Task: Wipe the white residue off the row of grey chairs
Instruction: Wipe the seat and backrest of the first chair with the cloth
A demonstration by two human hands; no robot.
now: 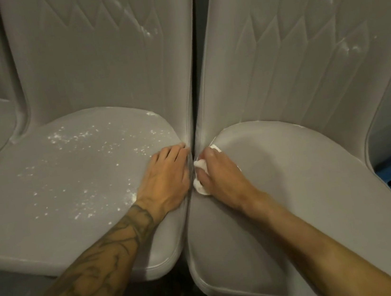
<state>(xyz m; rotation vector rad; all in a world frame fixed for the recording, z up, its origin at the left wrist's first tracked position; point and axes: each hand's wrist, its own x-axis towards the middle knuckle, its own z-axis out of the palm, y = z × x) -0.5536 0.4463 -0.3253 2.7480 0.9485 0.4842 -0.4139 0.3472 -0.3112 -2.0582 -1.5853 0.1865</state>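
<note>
The right grip (217, 173) is clenched on a white cloth (199, 189), pressing it to the right chair's seat (293, 184) just right of the gap (194, 48). Just left of the gap, the left grip (166, 176) lies released, flat on the neighbouring seat (51, 229), with white residue (73, 136) scattered further left.

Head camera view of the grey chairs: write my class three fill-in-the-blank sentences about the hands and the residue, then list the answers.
1. The right hand grips a crumpled tissue wad coloured ____.
2. The left hand lies flat and holds ____.
3. Most of the residue speckles the seat under the ____ hand.

Missing words: white; nothing; left.
</note>
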